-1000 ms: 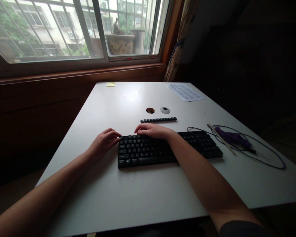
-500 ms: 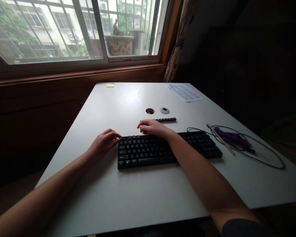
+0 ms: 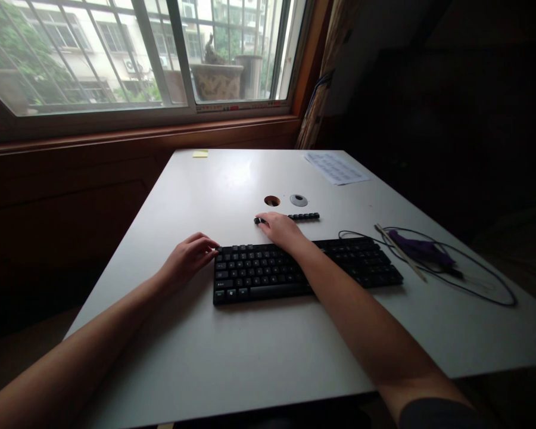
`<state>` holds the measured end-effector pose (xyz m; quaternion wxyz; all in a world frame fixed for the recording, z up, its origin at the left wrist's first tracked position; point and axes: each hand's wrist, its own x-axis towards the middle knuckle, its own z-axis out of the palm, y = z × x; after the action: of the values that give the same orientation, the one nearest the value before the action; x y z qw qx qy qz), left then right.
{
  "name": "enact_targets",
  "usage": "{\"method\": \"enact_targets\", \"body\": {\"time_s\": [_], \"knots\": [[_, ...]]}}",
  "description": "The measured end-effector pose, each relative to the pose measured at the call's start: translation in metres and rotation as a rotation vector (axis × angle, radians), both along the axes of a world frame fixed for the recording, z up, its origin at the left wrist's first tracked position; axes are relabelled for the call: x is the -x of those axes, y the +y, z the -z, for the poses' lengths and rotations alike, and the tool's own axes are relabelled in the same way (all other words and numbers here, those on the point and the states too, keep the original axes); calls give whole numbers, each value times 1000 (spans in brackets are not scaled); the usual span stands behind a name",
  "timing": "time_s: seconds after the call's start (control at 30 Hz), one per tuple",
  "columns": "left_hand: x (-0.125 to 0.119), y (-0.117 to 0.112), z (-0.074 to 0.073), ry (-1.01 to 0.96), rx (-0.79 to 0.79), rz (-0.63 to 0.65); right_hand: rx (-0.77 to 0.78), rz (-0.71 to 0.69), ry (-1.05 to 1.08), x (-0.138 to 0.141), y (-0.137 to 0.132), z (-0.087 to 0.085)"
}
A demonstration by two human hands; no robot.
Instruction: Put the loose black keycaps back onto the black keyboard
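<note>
A black keyboard point(image 3: 259, 271) lies flat on the white table, part of its top row without keycaps. My left hand point(image 3: 194, 250) holds the keyboard's far left corner between thumb and fingers. Beyond the keyboard is a row of loose black keycaps point(image 3: 306, 216), its middle hidden behind my right hand point(image 3: 277, 226). At the row's left end, the thumb and fingertips of that hand are closed about a small keycap point(image 3: 256, 221). My right forearm crosses over the keyboard and covers some of its keys.
A cable point(image 3: 495, 274) loops on the right around a purple cloth point(image 3: 417, 249) and a thin stick point(image 3: 402, 253). Farther back are a round hole point(image 3: 272, 201), a grey ring cover point(image 3: 298, 201), printed sheets point(image 3: 337, 168) and a yellow sticky note point(image 3: 200, 154).
My right hand has moved away from the keyboard's top edge to the left end of the keycap row, and its fingers have closed there. The left hand stays at the corner.
</note>
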<state>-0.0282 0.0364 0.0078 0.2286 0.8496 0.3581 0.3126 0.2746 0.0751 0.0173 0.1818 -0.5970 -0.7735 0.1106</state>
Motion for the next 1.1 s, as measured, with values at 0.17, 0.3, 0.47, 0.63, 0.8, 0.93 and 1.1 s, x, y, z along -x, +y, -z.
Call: {"method": "enact_targets", "body": {"time_s": [0.17,0.3,0.47,0.63,0.8,0.93,1.1], "knots": [[0,1,2,-2,-2,2,13,-10,-2,-1,1,0],[0,0,0,-2,6,-2,8,-23,0,-1,0,0],[0,0,-2,5,0,4,23,-80,14,-2,-1,-4],[0,-1,-2,1,8,4,59,-115,18,-5,-1,-10],[-1,0,-2,-2,14,7,107,-161,1,-10,-1,-14],[0,0,-1,4,-4,5,160,-178,31,-13,-1,-16],[0,0,-1,0,4,1,149,-176,37,-12,-2,-15]]}}
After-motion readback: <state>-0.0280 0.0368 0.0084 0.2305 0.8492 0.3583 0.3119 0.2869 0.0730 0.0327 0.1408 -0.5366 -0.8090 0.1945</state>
